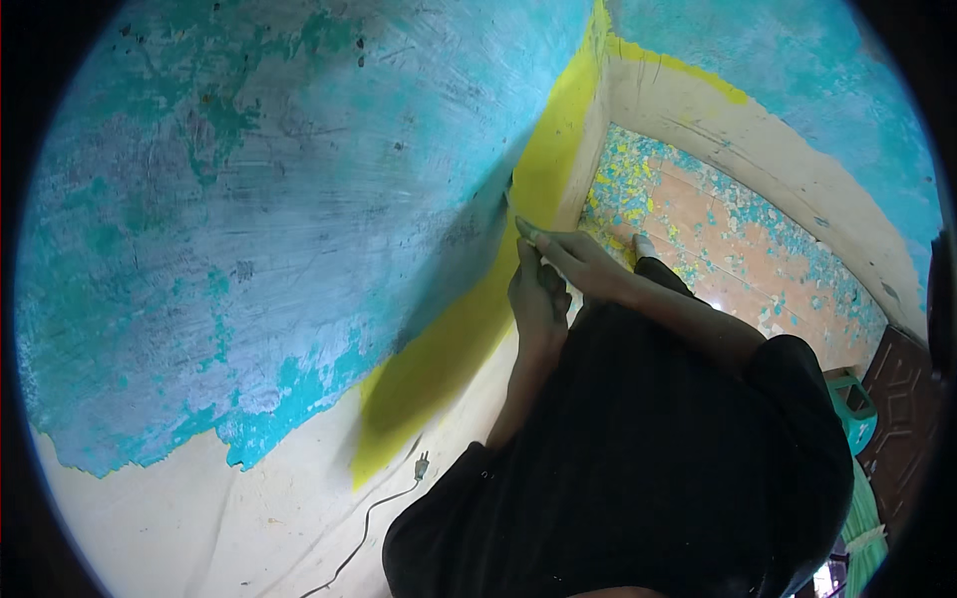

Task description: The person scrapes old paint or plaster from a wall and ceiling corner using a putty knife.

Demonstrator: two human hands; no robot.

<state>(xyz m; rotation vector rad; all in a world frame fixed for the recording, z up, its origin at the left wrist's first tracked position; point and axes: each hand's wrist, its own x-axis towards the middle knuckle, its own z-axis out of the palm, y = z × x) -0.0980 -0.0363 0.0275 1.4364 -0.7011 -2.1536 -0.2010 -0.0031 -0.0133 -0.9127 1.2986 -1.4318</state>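
Black shirt nearest cam, blocks much of lower view. L hand raised, fingers curled; R hand bent in, fingers drawn together, tips close by L's. Can't tell which grips. Slim dark tool, type unclear, just past fingertips at edge of yellow band, patchy blue wall alongside. Plug w/ cord lower L. Beyond: chip-strewn tile floor, teal plastic item & brown panel R.

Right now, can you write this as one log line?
left hand: beside right hand | held item: unclear | wall: yellow band | floor: paint flakes
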